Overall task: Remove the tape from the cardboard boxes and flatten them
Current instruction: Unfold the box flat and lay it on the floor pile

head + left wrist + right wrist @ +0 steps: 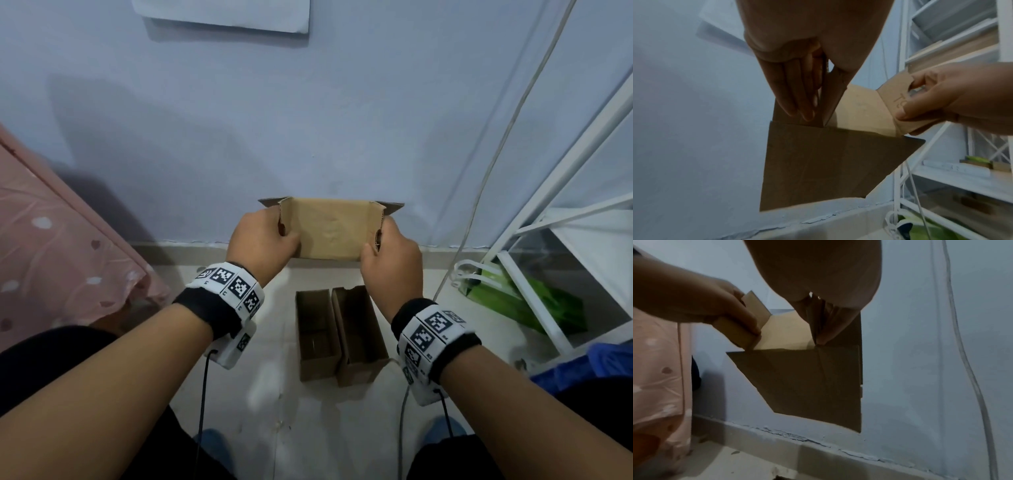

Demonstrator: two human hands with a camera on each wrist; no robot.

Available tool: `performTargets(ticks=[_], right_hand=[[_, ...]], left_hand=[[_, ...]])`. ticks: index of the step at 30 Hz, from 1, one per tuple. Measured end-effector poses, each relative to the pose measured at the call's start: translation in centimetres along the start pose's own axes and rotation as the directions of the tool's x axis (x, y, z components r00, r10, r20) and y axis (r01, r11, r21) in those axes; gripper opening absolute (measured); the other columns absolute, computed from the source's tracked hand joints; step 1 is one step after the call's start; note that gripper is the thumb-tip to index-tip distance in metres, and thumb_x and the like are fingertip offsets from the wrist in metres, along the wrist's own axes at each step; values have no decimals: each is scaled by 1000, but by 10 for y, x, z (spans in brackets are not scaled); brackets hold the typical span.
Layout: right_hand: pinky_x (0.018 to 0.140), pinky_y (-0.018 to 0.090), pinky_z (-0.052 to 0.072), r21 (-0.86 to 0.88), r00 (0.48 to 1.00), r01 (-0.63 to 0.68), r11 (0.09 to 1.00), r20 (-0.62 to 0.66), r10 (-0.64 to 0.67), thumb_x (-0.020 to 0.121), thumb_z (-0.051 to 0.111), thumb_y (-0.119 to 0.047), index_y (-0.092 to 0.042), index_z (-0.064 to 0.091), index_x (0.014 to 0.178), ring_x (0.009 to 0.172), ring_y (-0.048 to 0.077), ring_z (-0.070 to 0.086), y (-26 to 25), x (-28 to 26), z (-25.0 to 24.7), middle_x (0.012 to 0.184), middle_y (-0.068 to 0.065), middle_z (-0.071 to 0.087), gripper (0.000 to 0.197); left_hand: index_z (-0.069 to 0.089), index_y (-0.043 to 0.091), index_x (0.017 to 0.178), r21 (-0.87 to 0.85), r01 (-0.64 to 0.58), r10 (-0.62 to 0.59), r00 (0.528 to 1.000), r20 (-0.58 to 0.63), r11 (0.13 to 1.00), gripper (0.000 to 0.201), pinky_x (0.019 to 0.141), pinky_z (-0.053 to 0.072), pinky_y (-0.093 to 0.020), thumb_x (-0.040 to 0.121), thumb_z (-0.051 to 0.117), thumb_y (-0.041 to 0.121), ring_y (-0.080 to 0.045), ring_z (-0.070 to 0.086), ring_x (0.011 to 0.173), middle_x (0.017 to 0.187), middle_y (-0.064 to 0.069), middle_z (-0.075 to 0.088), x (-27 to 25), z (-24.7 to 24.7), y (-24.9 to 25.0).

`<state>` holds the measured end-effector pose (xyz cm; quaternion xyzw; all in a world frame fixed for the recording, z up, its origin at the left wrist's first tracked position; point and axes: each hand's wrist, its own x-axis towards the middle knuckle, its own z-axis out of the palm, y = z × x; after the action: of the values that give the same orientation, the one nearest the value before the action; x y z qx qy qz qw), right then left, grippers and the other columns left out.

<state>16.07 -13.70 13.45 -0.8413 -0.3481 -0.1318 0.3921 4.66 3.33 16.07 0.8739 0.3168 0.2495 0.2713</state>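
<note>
Wall [205, 137] fills the head view from nine through twelve to three o'clock, with a white rack [565, 212] at three and pink cloth [51, 246] at nine. Floor [267, 394] below carries two open boxes [339, 335] at six o'clock, side by side and touching, long axes running twelve to six; both seem to hold nothing, though their depths are dim. No tape shows on them.

The held box [329, 229] hangs at the centre, clear of the floor, long axis running nine to three, a broad panel hanging down. The left hand [263, 240] pinches its nine o'clock end flap, the right hand [394, 257] pinches the three o'clock flap, each equally near its end. The coming move, probably, is drawing those ends apart or pressing the sides flat.
</note>
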Motion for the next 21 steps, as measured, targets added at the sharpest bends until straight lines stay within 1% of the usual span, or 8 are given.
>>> performTargets(ticks=[3, 5, 7, 9, 12, 14, 17, 21], right_hand=[[50, 32, 43, 16, 999, 8, 1000, 50, -8, 96, 62, -29, -9, 52, 74, 51, 17, 50, 0, 6, -7, 59, 0, 54, 32], [51, 28, 35, 201, 989, -139, 970, 71, 127, 98, 60, -41, -8, 48, 63, 49, 14, 40, -3, 16, -13, 54, -3, 46, 49], [57, 35, 45, 475, 923, -377, 795, 118, 367, 100, 51, -52, -10, 54, 66, 57, 22, 52, -4, 27, -23, 62, 9, 53, 55], [69, 44, 62, 623, 813, -550, 556, 247, 528, 103, 39, -58, -13, 68, 82, 73, 33, 72, -4, 35, -31, 83, 22, 70, 58], [70, 36, 57, 671, 721, -654, 349, 414, 555, 101, 37, -65, -27, 67, 66, 86, 33, 73, -1, 39, -38, 77, 1, 70, 59], [74, 41, 59, 682, 691, -682, 265, 481, 540, 101, 44, -61, -26, 64, 65, 90, 29, 70, 0, 38, -37, 73, -5, 64, 53], [73, 38, 57, 690, 715, -671, 271, 508, 480, 102, 51, -50, -22, 69, 88, 98, 19, 70, 2, 37, -38, 84, -6, 73, 36], [81, 44, 58, 728, 733, -660, 188, 567, 377, 98, 51, -17, -16, 60, 80, 98, 22, 63, 1, 41, -44, 96, 8, 69, 21]], left_hand=[[59, 12, 90, -137, 13, -11, 1000, 18, 991, 9, 54, 39, -23, 81, 60, 10, -16, 55, 69, 78, 0, 62, 2, -2, 0], [58, 21, 112, -333, 131, -102, 990, 102, 934, 37, 63, 47, -20, 81, 58, 2, -14, 62, 78, 88, 4, 66, 9, -7, -2], [60, 18, 103, -486, 252, -173, 964, 202, 837, 29, 68, 53, -29, 78, 62, 5, -21, 66, 75, 82, -2, 70, 16, -11, 1], [63, 13, 88, -618, 323, -207, 945, 254, 717, 23, 73, 53, -37, 77, 73, 30, -26, 68, 76, 84, -9, 71, 20, -12, 2], [54, 17, 67, -771, 479, -328, 872, 363, 420, 48, 61, 43, -30, 83, 62, 61, -22, 48, 58, 64, -3, 51, 24, -13, 4], [45, 19, 55, -808, 523, -404, 824, 398, 271, 60, 55, 38, -25, 93, 48, 65, -16, 43, 46, 53, 2, 42, 30, -16, -2], [41, 21, 47, -792, 555, -461, 789, 405, 254, 67, 64, 39, -25, 93, 45, 69, -14, 41, 44, 49, 3, 42, 33, -20, -9], [55, 24, 61, -753, 637, -459, 726, 512, 167, 44, 59, 32, -24, 86, 59, 60, -12, 44, 51, 61, 7, 49, 36, -26, -22]])
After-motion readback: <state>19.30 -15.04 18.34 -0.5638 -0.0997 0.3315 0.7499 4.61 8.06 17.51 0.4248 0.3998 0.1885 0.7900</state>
